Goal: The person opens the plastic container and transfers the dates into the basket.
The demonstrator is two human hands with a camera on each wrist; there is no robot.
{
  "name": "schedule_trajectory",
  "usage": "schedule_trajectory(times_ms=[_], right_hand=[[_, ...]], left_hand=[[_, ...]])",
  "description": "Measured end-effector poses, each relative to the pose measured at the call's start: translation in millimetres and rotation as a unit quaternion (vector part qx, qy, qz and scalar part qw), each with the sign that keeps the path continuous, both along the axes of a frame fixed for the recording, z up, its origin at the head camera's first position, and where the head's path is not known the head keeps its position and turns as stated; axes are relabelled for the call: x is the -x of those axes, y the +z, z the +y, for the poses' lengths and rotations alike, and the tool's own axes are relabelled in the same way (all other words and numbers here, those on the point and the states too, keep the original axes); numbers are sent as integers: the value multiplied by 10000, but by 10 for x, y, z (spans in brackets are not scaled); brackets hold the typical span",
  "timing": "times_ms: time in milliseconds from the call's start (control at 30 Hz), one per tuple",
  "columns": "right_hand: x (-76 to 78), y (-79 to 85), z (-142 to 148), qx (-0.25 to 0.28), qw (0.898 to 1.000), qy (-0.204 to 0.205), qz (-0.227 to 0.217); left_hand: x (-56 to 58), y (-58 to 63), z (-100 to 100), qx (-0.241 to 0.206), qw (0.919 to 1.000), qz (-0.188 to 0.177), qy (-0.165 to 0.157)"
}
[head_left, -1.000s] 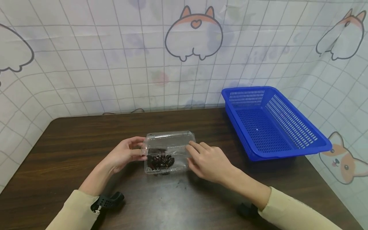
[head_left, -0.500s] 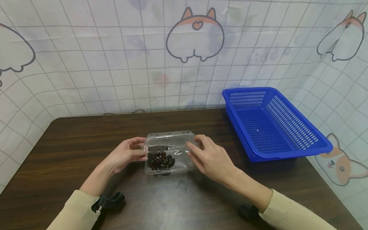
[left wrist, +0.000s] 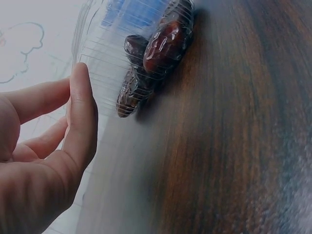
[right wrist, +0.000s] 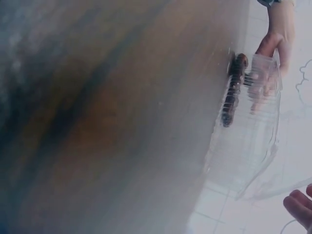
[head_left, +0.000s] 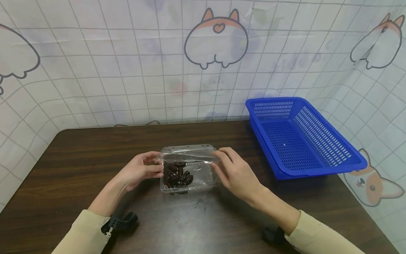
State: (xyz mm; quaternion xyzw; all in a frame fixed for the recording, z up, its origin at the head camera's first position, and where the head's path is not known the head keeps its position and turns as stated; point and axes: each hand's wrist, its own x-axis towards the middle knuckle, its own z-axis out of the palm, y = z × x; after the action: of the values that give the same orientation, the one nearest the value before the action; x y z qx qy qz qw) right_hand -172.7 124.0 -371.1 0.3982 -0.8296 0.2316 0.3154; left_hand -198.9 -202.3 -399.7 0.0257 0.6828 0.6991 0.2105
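A clear plastic clamshell box (head_left: 203,180) stands on the dark wooden table, with several dark dates (head_left: 179,176) gathered at its left end. Its clear lid (head_left: 190,152) is tilted up along the front. My left hand (head_left: 137,171) touches the left end of the box with extended fingers; the left wrist view shows a fingertip (left wrist: 80,73) against the clear wall. At the opposite end, my right hand (head_left: 238,173) holds the lid's right edge between thumb and fingers. Only the fingertips of that hand (right wrist: 300,207) show in the right wrist view.
A blue perforated basket (head_left: 285,148) stands at the back right of the table (head_left: 190,225). A white tiled-pattern covering with cartoon corgis (head_left: 217,46) rises behind and beside the table. Dark straps (head_left: 122,222) sit at the wrists.
My right hand has shifted slightly right and up, and the lid's front edge has risen with it, uncovering more of the dates. The left hand and the box have hardly moved.
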Motion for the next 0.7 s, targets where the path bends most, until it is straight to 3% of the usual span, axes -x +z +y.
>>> schedule_trajectory(times_ms=[233, 400, 567, 700], right_hand=[[15, -23, 29, 473, 9988, 96, -105], [54, -36, 39, 1060, 9927, 304, -492], [49, 27, 13, 1766, 9768, 550, -1082], [-14, 179, -18, 2239, 9562, 705, -1750]], left_hand=[[-4, 26, -4, 3, 10000, -22, -11], [-12, 31, -5, -12, 10000, -43, -23], [-15, 22, -3, -40, 10000, -27, -24], [4, 3, 2, -37, 10000, 29, -39]])
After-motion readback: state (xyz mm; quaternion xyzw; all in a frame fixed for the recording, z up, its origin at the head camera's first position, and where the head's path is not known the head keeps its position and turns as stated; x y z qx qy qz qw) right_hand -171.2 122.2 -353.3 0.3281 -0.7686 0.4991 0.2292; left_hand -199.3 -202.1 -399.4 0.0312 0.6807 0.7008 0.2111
